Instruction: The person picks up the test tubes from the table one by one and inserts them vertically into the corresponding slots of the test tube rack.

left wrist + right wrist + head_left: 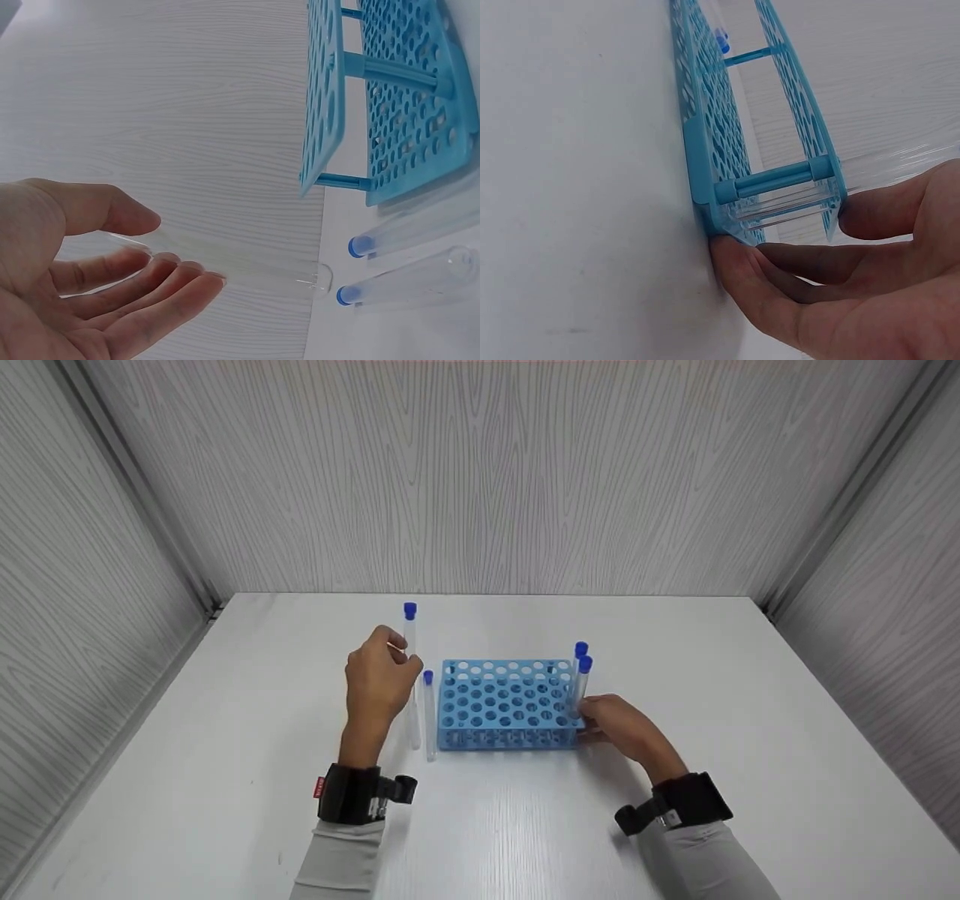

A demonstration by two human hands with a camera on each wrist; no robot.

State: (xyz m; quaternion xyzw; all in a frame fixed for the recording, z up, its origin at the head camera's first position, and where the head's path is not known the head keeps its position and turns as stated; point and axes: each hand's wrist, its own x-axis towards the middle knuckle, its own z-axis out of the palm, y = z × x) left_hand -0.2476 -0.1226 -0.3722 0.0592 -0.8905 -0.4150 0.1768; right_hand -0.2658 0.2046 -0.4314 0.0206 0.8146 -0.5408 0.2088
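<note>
My left hand [379, 675] pinches a clear test tube [410, 630] with a blue cap, to the left of the rack. In the left wrist view, its bare rounded end points away from the thumb and fingers. Two more capped tubes lie on the table beside the rack, one nearer tube [430, 727] and another tube [415, 727] partly behind my hand. My right hand [619, 724] grips the right end of the blue test tube rack [502, 731], thumb at the upper plate and fingers at the base. Two blue-capped tubes [584, 671] stand in the rack's right end.
The white table [502, 825] carries the rack near its middle. Grey wood-grain panels stand at the back [480, 472] and on both sides. Each wrist wears a black strap with a small camera.
</note>
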